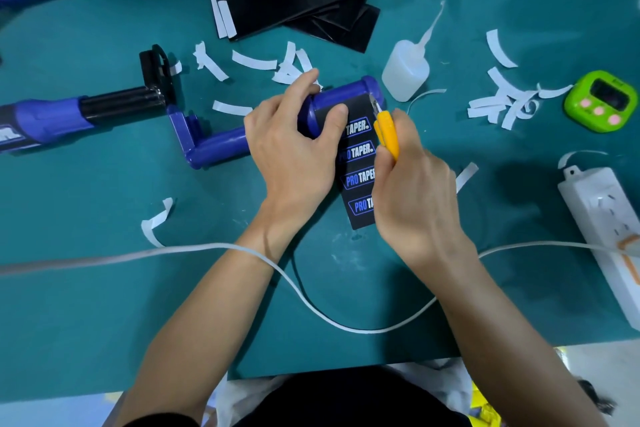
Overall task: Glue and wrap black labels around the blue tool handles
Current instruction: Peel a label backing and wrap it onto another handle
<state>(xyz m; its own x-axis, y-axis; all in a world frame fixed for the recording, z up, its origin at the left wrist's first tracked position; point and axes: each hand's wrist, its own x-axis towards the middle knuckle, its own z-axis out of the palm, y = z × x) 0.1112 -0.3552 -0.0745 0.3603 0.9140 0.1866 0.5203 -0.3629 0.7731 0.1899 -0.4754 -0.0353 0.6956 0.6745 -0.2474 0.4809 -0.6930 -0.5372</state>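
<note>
A blue tool handle lies across the green table, joined by a crank arm to the rest of the tool at the left. A black label printed "PRO TAPER" hangs from it toward me. My left hand grips the handle, thumb pressing the label's top edge onto it. My right hand holds small orange snips, whose metal tips sit at the label's upper right corner against the handle.
A stack of black labels lies at the back. Beside the handle stands a clear glue bottle. White backing strips litter the table. A green timer and white power strip sit right; a white cable crosses near me.
</note>
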